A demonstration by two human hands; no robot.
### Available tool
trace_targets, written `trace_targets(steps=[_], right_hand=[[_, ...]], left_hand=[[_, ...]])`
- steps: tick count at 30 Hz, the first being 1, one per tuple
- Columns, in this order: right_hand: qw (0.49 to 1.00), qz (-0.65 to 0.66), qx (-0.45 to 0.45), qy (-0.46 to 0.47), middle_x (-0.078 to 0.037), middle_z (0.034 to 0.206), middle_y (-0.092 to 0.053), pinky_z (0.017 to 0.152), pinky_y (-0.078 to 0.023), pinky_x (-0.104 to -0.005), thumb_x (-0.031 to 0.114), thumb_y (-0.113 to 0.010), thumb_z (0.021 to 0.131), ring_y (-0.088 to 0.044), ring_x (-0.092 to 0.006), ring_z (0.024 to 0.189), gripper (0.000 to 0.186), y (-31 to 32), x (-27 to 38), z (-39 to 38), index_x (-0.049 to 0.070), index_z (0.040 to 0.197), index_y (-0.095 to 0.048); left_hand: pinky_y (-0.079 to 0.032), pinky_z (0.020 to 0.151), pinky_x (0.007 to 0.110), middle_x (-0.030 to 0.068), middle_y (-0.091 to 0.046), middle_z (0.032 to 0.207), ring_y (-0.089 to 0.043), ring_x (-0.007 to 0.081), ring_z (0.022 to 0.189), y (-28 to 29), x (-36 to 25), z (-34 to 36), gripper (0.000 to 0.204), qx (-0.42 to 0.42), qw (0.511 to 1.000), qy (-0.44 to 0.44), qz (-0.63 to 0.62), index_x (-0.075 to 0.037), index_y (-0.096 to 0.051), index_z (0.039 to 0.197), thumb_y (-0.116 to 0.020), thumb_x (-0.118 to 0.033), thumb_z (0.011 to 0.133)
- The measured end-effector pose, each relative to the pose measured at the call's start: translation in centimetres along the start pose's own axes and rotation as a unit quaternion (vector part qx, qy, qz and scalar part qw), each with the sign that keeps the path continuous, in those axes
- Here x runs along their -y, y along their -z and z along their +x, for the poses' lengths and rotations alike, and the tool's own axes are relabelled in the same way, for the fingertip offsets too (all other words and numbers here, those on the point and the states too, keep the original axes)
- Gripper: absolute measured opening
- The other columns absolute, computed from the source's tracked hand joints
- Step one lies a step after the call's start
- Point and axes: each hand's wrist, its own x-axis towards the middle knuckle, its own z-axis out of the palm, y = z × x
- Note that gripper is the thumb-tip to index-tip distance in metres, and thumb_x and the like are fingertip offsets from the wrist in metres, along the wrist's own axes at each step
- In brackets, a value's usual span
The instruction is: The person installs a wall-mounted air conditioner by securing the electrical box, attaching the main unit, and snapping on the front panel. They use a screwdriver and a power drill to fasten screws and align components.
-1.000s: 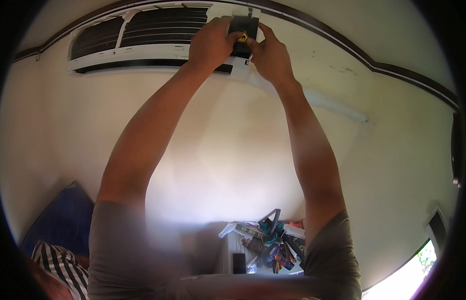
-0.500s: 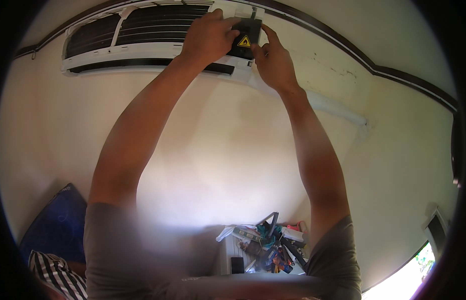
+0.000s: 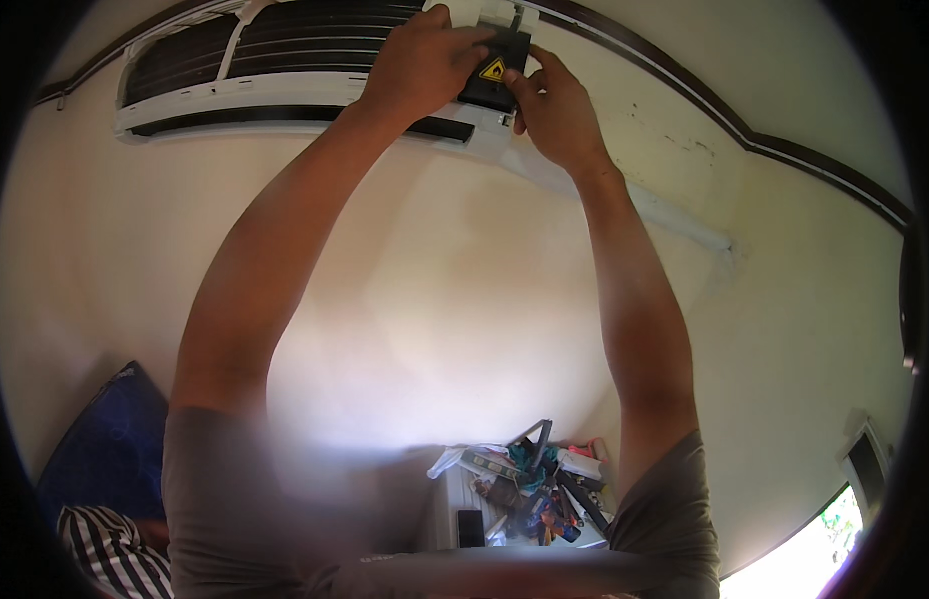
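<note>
Both my arms reach up to a white wall-mounted air conditioner (image 3: 235, 95) whose front is off, showing its dark fins. At the unit's right end sits a small black box with a yellow warning triangle (image 3: 494, 75). My left hand (image 3: 420, 60) covers the box's left side with fingers curled over its top. My right hand (image 3: 554, 105) pinches the box's right edge between thumb and fingers. The back of the box is hidden by my hands.
A white pipe cover (image 3: 674, 215) runs down to the right from the unit along the cream wall. Below stands a white cabinet (image 3: 455, 499) topped with a heap of tools and small items (image 3: 534, 489). A blue cushion (image 3: 110, 439) and striped cloth (image 3: 110, 554) lie at lower left.
The view has shifted slightly, so the unit and hands sit a little to the right. Both hands stay on the black box, fingers adjusted only a little.
</note>
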Motion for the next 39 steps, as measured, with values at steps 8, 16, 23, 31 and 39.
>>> trace_targets(steps=[8, 16, 23, 31, 39], right_hand=[[0.996, -0.062, -0.054, 0.035, -0.008, 0.083, -0.071, 0.062, -0.054, -0.0382, 0.019, -0.063, 0.106, -0.068, -0.0185, 0.059, 0.053, -1.1, -0.6, 0.1, 0.005, 0.155, -0.048], [0.984, -0.102, -0.068, 0.127, -0.019, 0.11, -0.071, 0.088, -0.056, -0.0437, 0.009, -0.062, 0.103, -0.07, -0.0365, 0.1, 0.047, -1.3, -1.3, 0.5, 0.014, 0.149, -0.059], [0.996, -0.047, -0.07, 0.043, -0.016, 0.125, -0.072, 0.095, -0.056, -0.0406, 0.009, -0.062, 0.104, -0.071, -0.0312, 0.112, 0.051, -2.1, -1.6, 0.2, 0.019, 0.153, -0.057], [0.994, 0.098, 0.002, -0.045, -0.015, 0.149, -0.065, 0.105, -0.052, -0.0338, 0.016, -0.07, 0.103, -0.072, -0.0187, 0.116, 0.058, -1.5, -1.0, -0.5, 0.025, 0.158, -0.054], [0.998, 0.057, -0.016, 0.008, -0.016, 0.148, -0.065, 0.106, -0.051, -0.035, 0.01, -0.064, 0.105, -0.07, -0.0233, 0.121, 0.054, -1.8, -1.8, -0.2, 0.023, 0.157, -0.055]], left_hand=[[-0.048, 0.079, 0.042, 0.0072, -0.061, 0.093, -0.064, 0.0256, 0.092, -1.4, 1.1, -1.1, 0.028, -0.082, 0.988, -0.074, 0.109, -0.024, -0.081, 0.121, -0.077, -0.031, 0.094], [-0.046, 0.088, 0.046, 0.0085, -0.061, 0.112, -0.06, 0.0255, 0.114, -0.7, 0.4, -1.0, 0.04, 0.018, 0.977, -0.05, 0.205, -0.03, -0.074, 0.134, -0.076, -0.041, 0.095], [-0.045, 0.09, 0.047, 0.0072, -0.059, 0.112, -0.058, 0.0252, 0.114, -0.4, -0.6, -1.4, 0.049, 0.002, 0.976, -0.035, 0.216, -0.033, -0.07, 0.14, -0.078, -0.043, 0.093], [-0.041, 0.088, 0.046, 0.0064, -0.057, 0.109, -0.056, 0.0238, 0.11, -0.7, -0.4, -1.7, 0.048, -0.008, 0.975, -0.046, 0.219, -0.033, -0.07, 0.14, -0.076, -0.045, 0.094], [-0.039, 0.089, 0.046, 0.0064, -0.058, 0.111, -0.056, 0.0228, 0.111, -0.7, -0.2, -1.7, 0.05, 0.007, 0.978, -0.059, 0.199, -0.028, -0.07, 0.14, -0.077, -0.044, 0.093]])
